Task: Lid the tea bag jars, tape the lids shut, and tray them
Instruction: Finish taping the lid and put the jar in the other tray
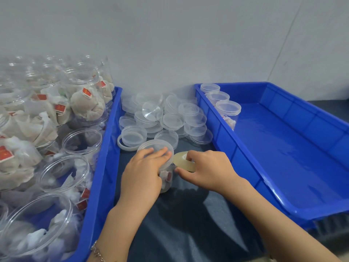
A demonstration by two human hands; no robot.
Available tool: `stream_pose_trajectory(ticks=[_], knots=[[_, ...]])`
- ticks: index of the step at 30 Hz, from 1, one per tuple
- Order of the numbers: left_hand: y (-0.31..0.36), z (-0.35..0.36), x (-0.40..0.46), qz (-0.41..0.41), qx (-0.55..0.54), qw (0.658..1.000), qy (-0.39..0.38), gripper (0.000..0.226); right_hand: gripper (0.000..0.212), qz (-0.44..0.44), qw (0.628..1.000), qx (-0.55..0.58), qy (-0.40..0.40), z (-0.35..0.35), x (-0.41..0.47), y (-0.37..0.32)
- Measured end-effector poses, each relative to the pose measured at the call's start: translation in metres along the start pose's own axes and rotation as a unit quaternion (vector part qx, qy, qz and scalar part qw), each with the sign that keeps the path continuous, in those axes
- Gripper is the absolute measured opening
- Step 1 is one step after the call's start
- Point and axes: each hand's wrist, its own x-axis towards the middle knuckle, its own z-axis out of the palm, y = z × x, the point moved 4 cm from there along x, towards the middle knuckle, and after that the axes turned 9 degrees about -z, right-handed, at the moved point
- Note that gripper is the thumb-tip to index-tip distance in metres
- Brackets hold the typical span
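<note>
A clear jar of tea bags (166, 178) stands on the dark table between two blue trays, with a clear lid (154, 146) on top. My left hand (143, 173) wraps over the lid and the jar's side. My right hand (205, 169) holds a roll of clear tape (184, 161) pressed against the jar just under the lid. The right blue tray (283, 148) holds three lidded jars (227, 110) in its far left corner. The left blue tray (102, 167) is packed with several open jars of tea bags (75, 103).
A heap of loose clear lids (164, 118) lies on the table behind the jar, between the trays. A white ring (122, 146) lies at the heap's front left. A grey wall closes the back. Dark table surface (188, 224) shows in front of the jar.
</note>
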Motion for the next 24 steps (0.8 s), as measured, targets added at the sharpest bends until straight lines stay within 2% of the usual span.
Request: stream_pose_trajectory(ticks=[3,6,9,11,14,17,20,24], knots=[[-0.002,-0.002,-0.002,0.006,-0.022,1.000,0.006,0.077,0.034,-0.010,0.996,0.060,-0.066,-0.008,-0.001,0.005],[-0.005,-0.007,-0.005,-0.023,-0.059,0.997,0.037,0.073,0.031,0.029,0.984,0.139,-0.110,-0.009,-0.007,0.015],[-0.005,-0.004,-0.008,-0.029,-0.082,0.995,0.048,0.075,0.020,-0.007,0.999,0.022,-0.041,-0.011,-0.007,0.010],[-0.008,-0.001,-0.008,-0.033,-0.098,0.994,0.039,0.077,0.025,-0.032,0.995,-0.087,0.028,-0.012,-0.003,0.004],[-0.015,0.004,-0.005,-0.042,-0.128,0.991,0.019,0.074,0.035,-0.005,0.990,-0.121,0.068,-0.012,0.009,-0.001],[-0.015,0.006,-0.005,-0.036,-0.151,0.988,0.026,0.071,0.030,0.021,0.992,-0.113,0.057,0.002,0.025,0.003],[-0.013,0.005,-0.006,-0.033,-0.160,0.986,0.031,0.072,0.013,0.032,0.993,-0.112,0.023,0.020,0.040,0.008],[-0.012,0.005,-0.004,-0.018,-0.148,0.988,0.031,0.066,0.016,0.014,0.996,-0.093,-0.011,0.032,0.051,0.002]])
